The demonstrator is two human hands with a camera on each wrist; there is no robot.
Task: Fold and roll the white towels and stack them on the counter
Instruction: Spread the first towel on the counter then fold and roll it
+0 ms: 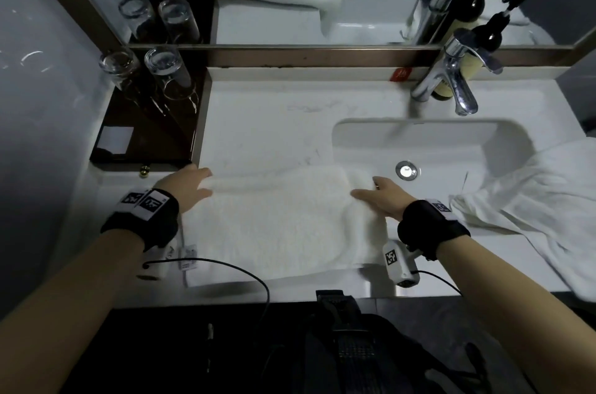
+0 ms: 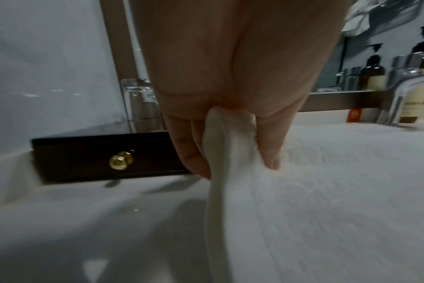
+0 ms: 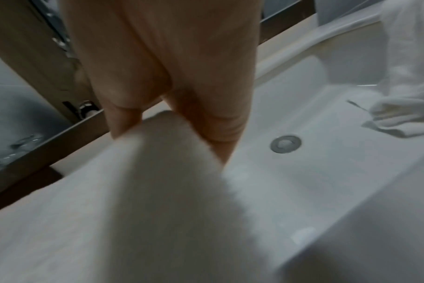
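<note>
Both of my hands grip the far edge of the white towel (image 1: 283, 219) spread flat on the surface (image 1: 274, 123) in front of me: my left hand (image 1: 190, 189) pinches its left corner between thumb and fingers, my right hand (image 1: 382, 197) pinches the right corner beside the sink (image 1: 451, 148). A second towel (image 1: 541, 200) lies crumpled over the sink's right side

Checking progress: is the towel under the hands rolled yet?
No: towel lies flat; left hand and right hand pinch its far edge.
</note>
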